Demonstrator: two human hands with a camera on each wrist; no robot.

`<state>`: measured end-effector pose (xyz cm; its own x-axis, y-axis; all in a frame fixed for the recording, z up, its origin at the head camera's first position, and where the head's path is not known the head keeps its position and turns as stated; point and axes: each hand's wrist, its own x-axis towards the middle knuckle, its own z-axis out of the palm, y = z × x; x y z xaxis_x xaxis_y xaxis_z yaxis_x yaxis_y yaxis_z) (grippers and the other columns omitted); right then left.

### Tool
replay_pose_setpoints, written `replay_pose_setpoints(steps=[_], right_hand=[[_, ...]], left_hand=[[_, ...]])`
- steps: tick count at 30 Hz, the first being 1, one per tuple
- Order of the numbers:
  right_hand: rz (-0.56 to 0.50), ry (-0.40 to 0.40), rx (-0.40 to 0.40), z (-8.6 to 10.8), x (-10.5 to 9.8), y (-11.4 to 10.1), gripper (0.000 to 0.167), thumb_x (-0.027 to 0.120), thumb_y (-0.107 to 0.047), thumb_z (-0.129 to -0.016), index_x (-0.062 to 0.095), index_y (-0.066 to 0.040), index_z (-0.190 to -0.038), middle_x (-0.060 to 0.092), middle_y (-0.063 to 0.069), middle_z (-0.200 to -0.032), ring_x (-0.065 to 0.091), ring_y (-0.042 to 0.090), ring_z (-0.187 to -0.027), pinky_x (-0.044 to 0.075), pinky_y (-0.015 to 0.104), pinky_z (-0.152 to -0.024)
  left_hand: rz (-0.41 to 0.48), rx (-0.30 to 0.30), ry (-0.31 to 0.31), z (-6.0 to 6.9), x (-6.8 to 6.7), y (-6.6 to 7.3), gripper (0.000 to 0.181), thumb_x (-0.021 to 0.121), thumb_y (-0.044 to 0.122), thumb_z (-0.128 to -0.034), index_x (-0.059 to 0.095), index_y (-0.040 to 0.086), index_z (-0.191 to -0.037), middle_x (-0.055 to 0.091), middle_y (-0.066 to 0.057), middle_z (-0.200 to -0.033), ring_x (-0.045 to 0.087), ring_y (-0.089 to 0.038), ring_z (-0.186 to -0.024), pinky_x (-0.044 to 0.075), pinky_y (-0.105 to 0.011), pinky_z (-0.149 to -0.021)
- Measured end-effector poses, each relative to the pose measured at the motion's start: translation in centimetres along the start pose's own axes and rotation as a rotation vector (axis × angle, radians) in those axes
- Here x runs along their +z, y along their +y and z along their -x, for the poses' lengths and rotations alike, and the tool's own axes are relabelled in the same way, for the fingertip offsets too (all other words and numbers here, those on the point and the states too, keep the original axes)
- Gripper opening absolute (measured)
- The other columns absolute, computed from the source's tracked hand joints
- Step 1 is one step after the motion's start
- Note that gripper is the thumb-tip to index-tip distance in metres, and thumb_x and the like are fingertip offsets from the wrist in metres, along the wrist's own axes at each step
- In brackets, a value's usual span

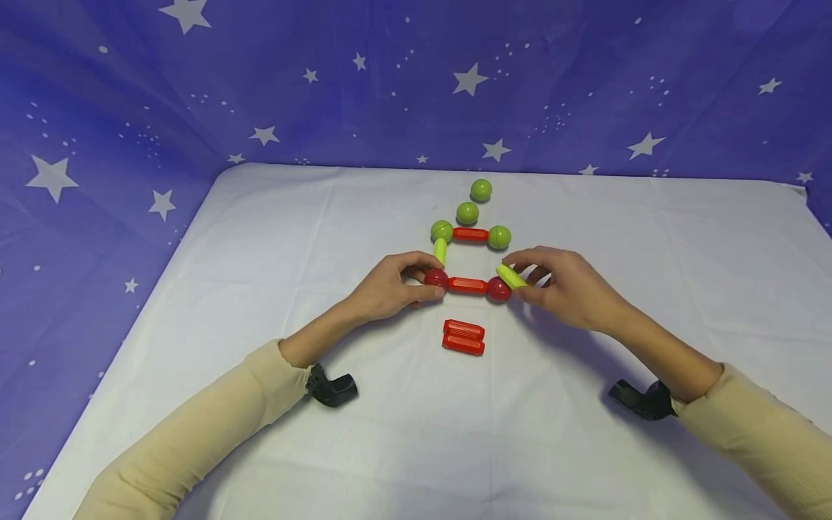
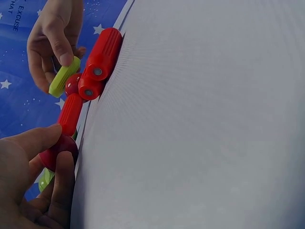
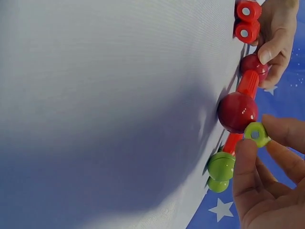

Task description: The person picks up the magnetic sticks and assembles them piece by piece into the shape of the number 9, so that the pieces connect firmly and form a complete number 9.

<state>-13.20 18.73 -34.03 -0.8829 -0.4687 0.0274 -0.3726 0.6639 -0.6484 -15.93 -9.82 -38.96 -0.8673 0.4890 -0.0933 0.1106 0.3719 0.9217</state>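
My left hand grips a dark red ball between thumb and fingers. A red rod joins that ball to a second red ball on the right. In my right hand is a yellow-green rod, pinched and tilted beside the right red ball; the right wrist view shows its round metal end close to that ball. Another yellow-green rod runs from the left red ball to a green ball. Behind, a red rod links it to another green ball.
Two loose red rods lie side by side in front of the frame. Two loose green balls, one nearer and one farther, sit behind it. A white cloth covers the table, and a blue star-patterned curtain hangs behind.
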Motion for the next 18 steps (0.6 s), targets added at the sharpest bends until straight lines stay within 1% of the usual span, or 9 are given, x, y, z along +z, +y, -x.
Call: replay_pose_setpoints(steps=[5, 9, 14, 18], right_hand=[[-0.001, -0.017, -0.008, -0.3, 0.0, 0.1, 0.043, 0.071, 0.005, -0.084, 0.065, -0.001, -0.127, 0.068, 0.011, -0.114, 0.066, 0.023, -0.088, 0.056, 0.038, -0.073], [0.004, -0.001, -0.013, -0.8, 0.0, 0.4, 0.042, 0.07, 0.005, -0.085, 0.065, 0.0, -0.127, 0.068, 0.012, -0.113, 0.066, 0.025, -0.088, 0.056, 0.039, -0.074], [-0.001, 0.021, 0.033, -1.4, -0.2, 0.4, 0.045, 0.071, 0.001, -0.086, 0.062, 0.0, -0.13, 0.067, 0.015, -0.116, 0.066, 0.029, -0.093, 0.056, 0.043, -0.078], [-0.03, 0.044, 0.082, -1.8, -0.3, 0.4, 0.047, 0.071, -0.002, -0.087, 0.06, 0.0, -0.133, 0.066, 0.017, -0.118, 0.066, 0.031, -0.096, 0.055, 0.045, -0.081]], left_hand=[[-0.01, 0.002, 0.003, 0.0, 0.0, 0.0, 0.038, 0.079, 0.018, -0.0854, 0.065, 0.011, -0.121, 0.064, -0.005, -0.103, 0.057, -0.02, -0.093, 0.055, -0.031, -0.065], [-0.011, 0.004, 0.001, 0.0, 0.0, 0.0, 0.038, 0.078, 0.018, -0.0855, 0.065, 0.011, -0.121, 0.064, -0.005, -0.102, 0.057, -0.021, -0.092, 0.055, -0.031, -0.065], [-0.007, 0.0, 0.0, 0.0, 0.0, 0.0, 0.038, 0.078, 0.017, -0.0856, 0.065, 0.01, -0.12, 0.064, -0.005, -0.102, 0.057, -0.021, -0.092, 0.056, -0.033, -0.066], [-0.01, 0.001, 0.0, 0.0, 0.0, 0.0, 0.037, 0.078, 0.017, -0.0857, 0.065, 0.01, -0.12, 0.063, -0.006, -0.102, 0.057, -0.021, -0.092, 0.056, -0.033, -0.066]])
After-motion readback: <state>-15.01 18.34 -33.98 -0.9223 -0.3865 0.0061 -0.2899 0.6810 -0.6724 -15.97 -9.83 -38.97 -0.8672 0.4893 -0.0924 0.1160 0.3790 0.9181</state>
